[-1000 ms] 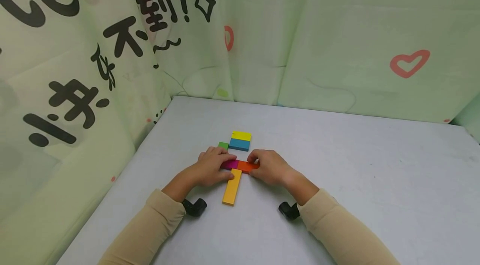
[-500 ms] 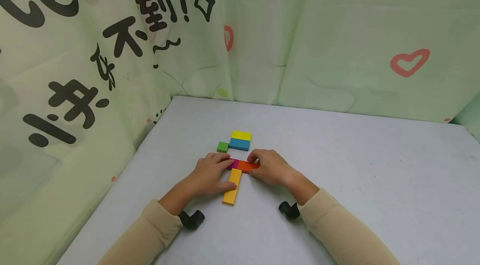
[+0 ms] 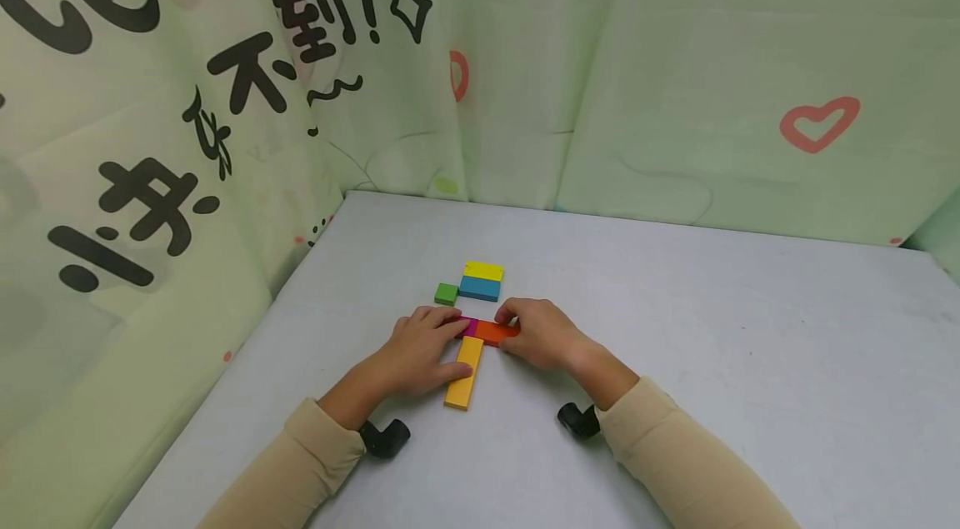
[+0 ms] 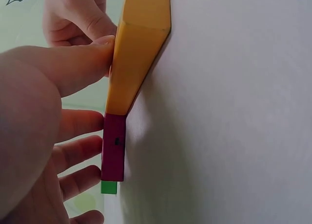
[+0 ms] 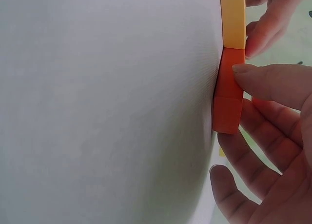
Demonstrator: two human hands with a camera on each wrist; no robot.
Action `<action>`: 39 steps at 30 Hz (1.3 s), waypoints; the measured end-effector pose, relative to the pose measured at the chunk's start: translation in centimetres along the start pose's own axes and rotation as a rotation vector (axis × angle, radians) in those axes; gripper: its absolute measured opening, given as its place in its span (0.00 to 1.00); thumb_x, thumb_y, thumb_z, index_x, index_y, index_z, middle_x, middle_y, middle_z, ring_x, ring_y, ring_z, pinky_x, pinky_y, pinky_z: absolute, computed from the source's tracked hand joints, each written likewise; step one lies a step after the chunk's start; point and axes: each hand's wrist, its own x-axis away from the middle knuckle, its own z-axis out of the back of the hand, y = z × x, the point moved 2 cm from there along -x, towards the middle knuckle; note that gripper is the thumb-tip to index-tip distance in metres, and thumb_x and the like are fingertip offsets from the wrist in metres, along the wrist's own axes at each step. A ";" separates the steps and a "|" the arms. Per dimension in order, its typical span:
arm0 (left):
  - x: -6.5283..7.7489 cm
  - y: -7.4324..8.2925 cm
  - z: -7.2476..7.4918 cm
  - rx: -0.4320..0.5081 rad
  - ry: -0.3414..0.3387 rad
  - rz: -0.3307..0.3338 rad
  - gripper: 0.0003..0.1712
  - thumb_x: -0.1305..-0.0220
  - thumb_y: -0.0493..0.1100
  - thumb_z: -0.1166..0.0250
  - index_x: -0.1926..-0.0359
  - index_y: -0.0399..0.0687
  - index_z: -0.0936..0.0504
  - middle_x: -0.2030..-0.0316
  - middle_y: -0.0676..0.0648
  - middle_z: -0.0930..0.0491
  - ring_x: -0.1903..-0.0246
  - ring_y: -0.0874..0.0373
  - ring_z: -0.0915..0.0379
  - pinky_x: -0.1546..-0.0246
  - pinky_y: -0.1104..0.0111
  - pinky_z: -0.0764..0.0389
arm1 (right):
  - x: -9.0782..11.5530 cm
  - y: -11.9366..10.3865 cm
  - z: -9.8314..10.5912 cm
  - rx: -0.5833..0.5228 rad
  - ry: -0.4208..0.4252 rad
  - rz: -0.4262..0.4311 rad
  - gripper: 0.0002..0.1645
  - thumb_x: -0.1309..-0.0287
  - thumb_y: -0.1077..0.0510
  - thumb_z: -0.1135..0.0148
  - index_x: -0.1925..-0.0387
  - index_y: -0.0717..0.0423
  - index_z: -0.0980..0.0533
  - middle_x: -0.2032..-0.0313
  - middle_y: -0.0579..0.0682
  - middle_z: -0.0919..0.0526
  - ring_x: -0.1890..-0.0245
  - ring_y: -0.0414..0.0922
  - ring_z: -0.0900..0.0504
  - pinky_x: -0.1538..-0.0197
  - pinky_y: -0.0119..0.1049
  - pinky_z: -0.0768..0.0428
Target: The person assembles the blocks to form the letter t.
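Several flat coloured blocks lie on the white table. An amber block (image 3: 459, 391) meets a crossbar made of a magenta block (image 3: 471, 326) and an orange block (image 3: 489, 333), forming a T. My left hand (image 3: 416, 351) lays its thumb on top of the amber block; its fingertips touch the magenta block (image 4: 113, 151), whose left part they hide in the head view. With thumb and fingers, my right hand (image 3: 546, 335) pinches the outer end of the orange block (image 5: 227, 114). In the right wrist view, the thumb sits on that block's top.
Beyond the T, a small green block (image 3: 446, 294) lies beside a blue block (image 3: 480, 289), which has a yellow block (image 3: 483, 271) along its far side. A printed curtain (image 3: 675, 96) hangs behind the table (image 3: 712, 362). Black cameras are strapped at both wrists.
My left hand has drawn back slightly toward me, its thumb sliding down along the amber block and uncovering the green block. The right hand keeps its place on the orange block.
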 end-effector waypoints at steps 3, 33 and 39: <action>0.0 0.0 0.0 -0.004 0.001 0.002 0.41 0.39 0.61 0.31 0.30 0.48 0.28 0.30 0.45 0.36 0.32 0.45 0.45 0.36 0.48 0.37 | 0.0 0.0 0.0 -0.001 0.001 0.002 0.17 0.41 0.60 0.29 0.51 0.57 0.20 0.59 0.48 0.18 0.59 0.46 0.23 0.51 0.40 0.20; 0.2 0.3 0.1 0.010 0.004 -0.018 0.38 0.37 0.59 0.31 0.31 0.47 0.27 0.33 0.44 0.33 0.33 0.47 0.41 0.35 0.50 0.35 | -0.3 0.3 1.4 -0.028 0.023 -0.009 0.22 0.37 0.55 0.36 0.44 0.57 0.22 0.47 0.52 0.20 0.50 0.51 0.22 0.46 0.47 0.21; -0.1 0.1 0.2 0.011 0.015 -0.018 0.37 0.39 0.60 0.30 0.33 0.48 0.25 0.35 0.44 0.31 0.34 0.48 0.39 0.35 0.50 0.34 | -1.0 0.3 1.9 -0.013 0.009 -0.019 0.25 0.37 0.54 0.35 0.40 0.58 0.24 0.42 0.53 0.21 0.48 0.52 0.23 0.44 0.47 0.22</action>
